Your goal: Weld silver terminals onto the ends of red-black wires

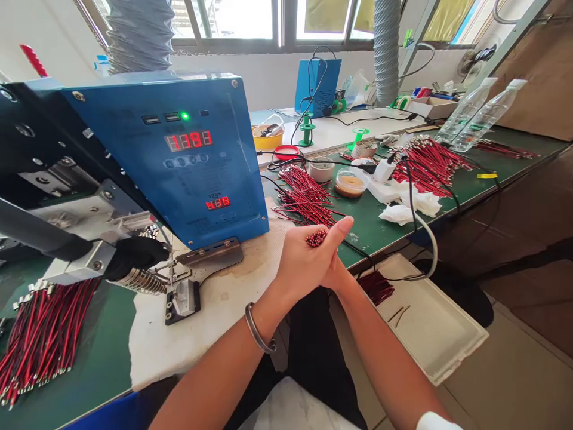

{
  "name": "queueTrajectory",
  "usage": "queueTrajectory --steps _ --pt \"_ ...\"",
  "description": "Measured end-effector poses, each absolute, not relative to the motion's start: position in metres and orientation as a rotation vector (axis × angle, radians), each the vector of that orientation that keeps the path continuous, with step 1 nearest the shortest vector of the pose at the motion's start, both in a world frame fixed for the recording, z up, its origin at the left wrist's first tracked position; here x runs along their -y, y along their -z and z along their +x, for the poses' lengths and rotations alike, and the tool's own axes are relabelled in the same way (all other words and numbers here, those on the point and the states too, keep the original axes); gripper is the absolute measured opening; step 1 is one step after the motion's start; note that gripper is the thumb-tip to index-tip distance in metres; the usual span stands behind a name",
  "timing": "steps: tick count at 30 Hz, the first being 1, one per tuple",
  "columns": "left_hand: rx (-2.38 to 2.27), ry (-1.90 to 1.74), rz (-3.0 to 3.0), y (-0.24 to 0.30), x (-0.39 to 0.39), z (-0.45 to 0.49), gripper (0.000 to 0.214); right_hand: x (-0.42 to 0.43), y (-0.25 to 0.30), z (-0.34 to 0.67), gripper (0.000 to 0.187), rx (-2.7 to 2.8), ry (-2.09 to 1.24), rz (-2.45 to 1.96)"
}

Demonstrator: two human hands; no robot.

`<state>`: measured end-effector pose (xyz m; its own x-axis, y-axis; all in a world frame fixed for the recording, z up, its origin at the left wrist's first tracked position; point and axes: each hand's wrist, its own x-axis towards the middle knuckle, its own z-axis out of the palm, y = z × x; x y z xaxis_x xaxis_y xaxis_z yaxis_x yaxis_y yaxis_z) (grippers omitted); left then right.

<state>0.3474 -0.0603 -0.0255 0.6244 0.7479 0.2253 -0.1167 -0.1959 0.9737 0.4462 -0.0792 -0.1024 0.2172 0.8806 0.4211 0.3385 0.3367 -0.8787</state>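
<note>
Best to hold ends level & grip snug w/o crushing: L hand (296,263) is closed round a bundle of thin, dark-red wires (317,239), approx. mid-frame, R hand (332,272) against it (mostly hidden, can't tell its grip). Only tightly packed, glinting tips show, roughly flush.

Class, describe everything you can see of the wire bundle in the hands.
The wire bundle shows only one end: a tight, roundish cluster of small red and dark tips with coppery glints. That end faces the camera, enclosed by the left hand. The rest, and whether the right hand touches it, is hidden.
</note>
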Motion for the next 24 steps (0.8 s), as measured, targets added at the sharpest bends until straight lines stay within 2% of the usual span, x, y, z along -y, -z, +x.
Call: queueTrajectory --steps 5,9,15,24 --pt "-0.571 -0.745 1.56 0.013 0.045 0.358 0.07 0.071 0.104 0.448 0.028 1.293 -0.538 -1.272" --pt "-0.426 -0.629 1.414 0.01 0.032 0.366 0.073 0.068 0.101 0.45 0.028 1.213 -0.499 -1.277" --pt "-0.361 -0.664 1.378 0.014 0.027 0.368 0.075 0.068 0.104 0.453 0.032 1.218 -0.48 -1.3" --pt "-0.455 -0.626 1.637 0.007 0.033 0.366 0.073 0.07 0.11 0.455 0.025 1.145 -0.408 -1.348"
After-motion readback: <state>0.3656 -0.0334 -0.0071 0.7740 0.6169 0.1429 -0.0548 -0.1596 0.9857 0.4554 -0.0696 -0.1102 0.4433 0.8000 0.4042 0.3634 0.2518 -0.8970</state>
